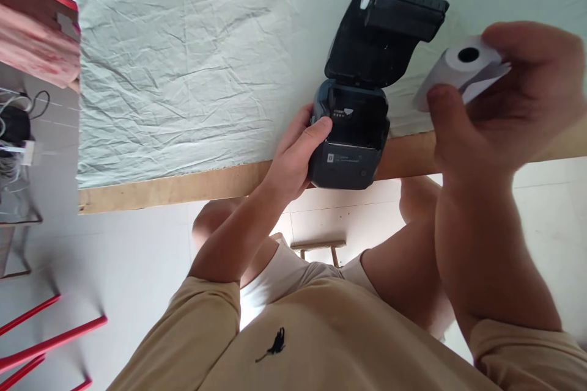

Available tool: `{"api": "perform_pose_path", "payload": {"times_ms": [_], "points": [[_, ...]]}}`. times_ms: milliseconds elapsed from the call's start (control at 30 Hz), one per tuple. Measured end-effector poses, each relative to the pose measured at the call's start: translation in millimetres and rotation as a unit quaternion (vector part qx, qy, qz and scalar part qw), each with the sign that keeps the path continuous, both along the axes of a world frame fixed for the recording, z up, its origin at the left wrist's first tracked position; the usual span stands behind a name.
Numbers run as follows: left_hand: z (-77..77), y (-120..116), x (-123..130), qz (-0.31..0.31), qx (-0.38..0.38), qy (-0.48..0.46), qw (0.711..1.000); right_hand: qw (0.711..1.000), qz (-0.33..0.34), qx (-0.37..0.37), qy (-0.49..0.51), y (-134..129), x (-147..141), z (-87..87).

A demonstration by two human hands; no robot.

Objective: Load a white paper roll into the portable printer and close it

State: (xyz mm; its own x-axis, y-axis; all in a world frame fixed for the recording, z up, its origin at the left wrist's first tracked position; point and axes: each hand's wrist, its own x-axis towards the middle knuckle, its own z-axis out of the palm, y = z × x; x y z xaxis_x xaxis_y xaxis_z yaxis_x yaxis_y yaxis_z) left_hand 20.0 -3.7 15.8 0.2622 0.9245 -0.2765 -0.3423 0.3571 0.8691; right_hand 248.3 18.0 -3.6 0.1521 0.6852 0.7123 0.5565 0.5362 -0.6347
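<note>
A black portable receipt printer [351, 165] is gripped along its left side by my left hand [300, 149], thumb over the edge of the paper bay. Its lid [371, 49] is swung up and back, and the bay shows no roll inside. To the right of the printer, my right hand [509, 91] pinches a white thermal paper roll [443, 76] between thumb and fingers. The roll's dark core hole faces up, and a loose flap of paper sticks out toward my palm. Roll and printer are apart.
A pale green wrinkled cloth [183, 61] covers the table, whose wooden edge [174, 186] runs in front of me. Red metal legs [55, 342] stand on the floor at lower left. Tangled cables [13, 153] lie at far left. A small wooden stool [318, 246] shows beneath the table.
</note>
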Motion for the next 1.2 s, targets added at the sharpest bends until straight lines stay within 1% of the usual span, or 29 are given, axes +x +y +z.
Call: {"api": "perform_pose_path", "payload": {"times_ms": [67, 133, 167, 233, 300, 333, 367, 467, 567, 633, 700, 767, 833, 900, 967, 1000, 1067, 1133, 1200], "points": [[-1.6, 0.3, 0.4, 0.0, -0.002, 0.005, 1.0, 0.998, 0.046, 0.035, -0.02, -5.8, -10.7, 11.7], [-1.9, 0.6, 0.9, 0.003, 0.0, 0.009, 1.0, 0.996, 0.068, 0.032, -0.045, -10.7, -24.8, 22.0], [-1.5, 0.7, 1.1, 0.006, 0.003, 0.009, 1.0, 0.995, 0.068, 0.008, -0.066, -12.3, -31.7, 25.9], [0.3, 0.8, 1.4, 0.012, 0.01, 0.006, 1.0, 0.99, 0.052, -0.064, -0.111, -13.6, -41.7, 30.9], [2.3, 0.9, 1.3, 0.015, 0.012, 0.006, 1.0, 0.981, 0.048, -0.116, -0.146, -12.2, -45.1, 32.6], [3.0, 1.0, 1.2, 0.015, 0.011, 0.011, 1.0, 0.979, 0.056, -0.123, -0.15, -10.7, -44.6, 32.6], [3.2, 1.0, 1.0, 0.014, 0.009, 0.018, 1.0, 0.981, 0.068, -0.111, -0.143, -8.9, -43.2, 32.3], [2.5, 0.7, 0.7, 0.009, 0.003, 0.029, 1.0, 0.987, 0.108, -0.046, -0.106, -3.2, -38.3, 30.2], [2.0, -0.5, 0.9, 0.012, 0.008, 0.016, 1.0, 0.99, 0.119, 0.013, -0.081, -1.6, -37.9, 27.1], [2.7, -1.3, 0.4, 0.012, 0.018, -0.001, 1.0, 0.989, 0.127, 0.037, -0.072, -4.1, -40.2, 23.5], [3.4, -1.6, -1.3, 0.002, 0.03, -0.017, 0.999, 0.985, 0.15, 0.041, -0.078, -8.3, -42.9, 18.1], [2.9, -0.8, -4.0, -0.019, 0.041, -0.009, 0.999, 0.98, 0.171, 0.037, -0.094, -12.6, -44.7, 11.5], [0.9, 0.7, -6.4, -0.03, 0.052, 0.022, 0.998, 0.98, 0.167, 0.068, -0.082, -15.3, -44.4, 5.7], [-1.4, 1.7, -7.4, -0.027, 0.06, 0.048, 0.997, 0.989, 0.11, 0.09, -0.024, -15.8, -41.3, 2.8], [-1.9, 1.4, -7.0, -0.012, 0.06, 0.059, 0.996, 0.997, 0.06, 0.048, 0.018, -14.2, -36.1, 3.1], [-1.4, 0.7, -6.6, -0.007, 0.058, 0.064, 0.996, 0.998, 0.053, 0.01, 0.02, -12.9, -33.3, 3.9], [0.4, -1.5, -6.1, -0.003, 0.059, 0.072, 0.996, 0.996, 0.076, -0.053, -0.005, -10.2, -29.0, 5.1], [0.4, -3.1, -6.6, -0.003, 0.07, 0.078, 0.995, 0.994, 0.093, -0.061, -0.006, -8.6, -27.6, 4.6], [-5.4, -1.8, -8.4, -0.001, 0.094, 0.078, 0.993, 0.994, 0.091, -0.05, 0.019, -9.3, -28.6, 2.7]]}}
